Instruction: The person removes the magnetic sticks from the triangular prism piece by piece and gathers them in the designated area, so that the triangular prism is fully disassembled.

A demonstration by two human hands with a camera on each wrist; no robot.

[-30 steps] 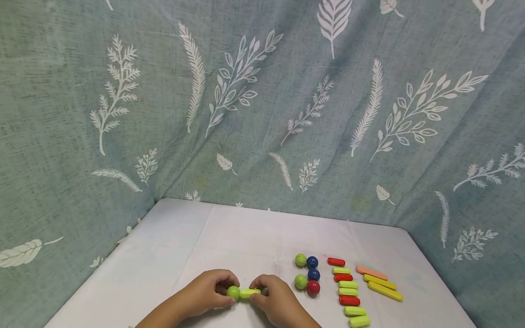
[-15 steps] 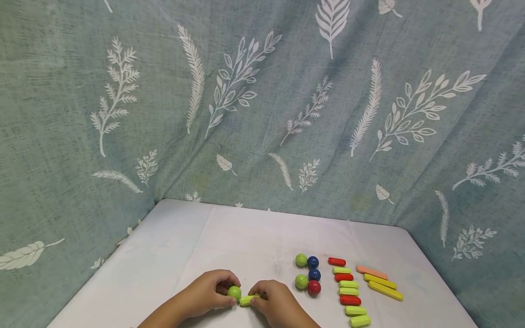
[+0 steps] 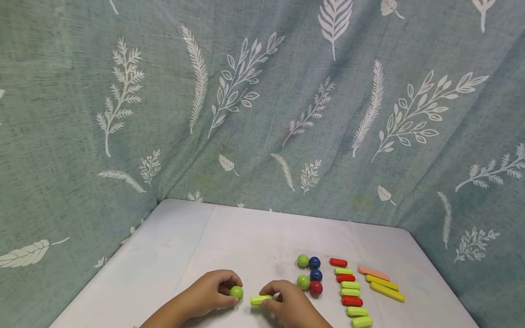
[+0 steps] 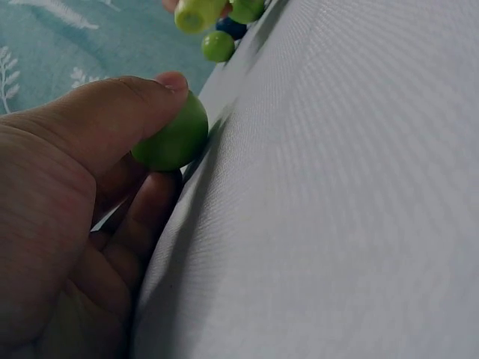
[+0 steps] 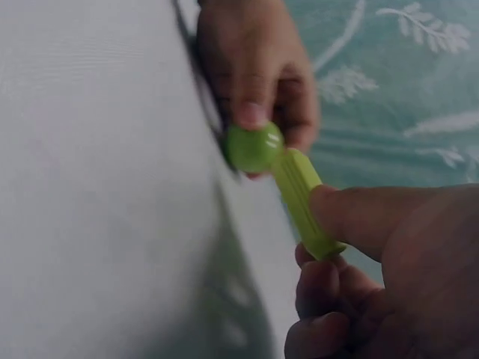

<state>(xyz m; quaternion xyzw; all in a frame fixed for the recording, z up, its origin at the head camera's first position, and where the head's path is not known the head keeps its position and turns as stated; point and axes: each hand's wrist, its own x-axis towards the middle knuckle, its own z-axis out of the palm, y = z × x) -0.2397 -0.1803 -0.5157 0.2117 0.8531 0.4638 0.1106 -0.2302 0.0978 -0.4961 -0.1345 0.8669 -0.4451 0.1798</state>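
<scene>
My left hand [image 3: 211, 294] pinches a green ball [image 3: 236, 293] between thumb and fingers, down at the white tabletop. My right hand [image 3: 289, 303] grips one end of a short yellow-green rod [image 3: 259, 300], whose free end points left at the ball. A small gap separates rod and ball in the head view. The right wrist view shows the rod's ribbed side [image 5: 299, 198] under my thumb, with the ball [image 5: 251, 146] beyond it. In the left wrist view, my thumb and fingers cover part of the ball [image 4: 176, 138].
Right of my right hand sit two green balls [image 3: 303, 282], two blue balls [image 3: 316, 275] and a red ball [image 3: 316, 288]. Farther right lies a column of short red rods [image 3: 352, 301] and yellow-green rods [image 3: 357, 311]. Beside it are longer yellow bars [image 3: 387, 292] and an orange bar [image 3: 373, 273].
The yellow-green rod was against the green ball a second ago; my right hand has tilted it and drawn it off to the right. My left hand stays nearly still with the ball.
</scene>
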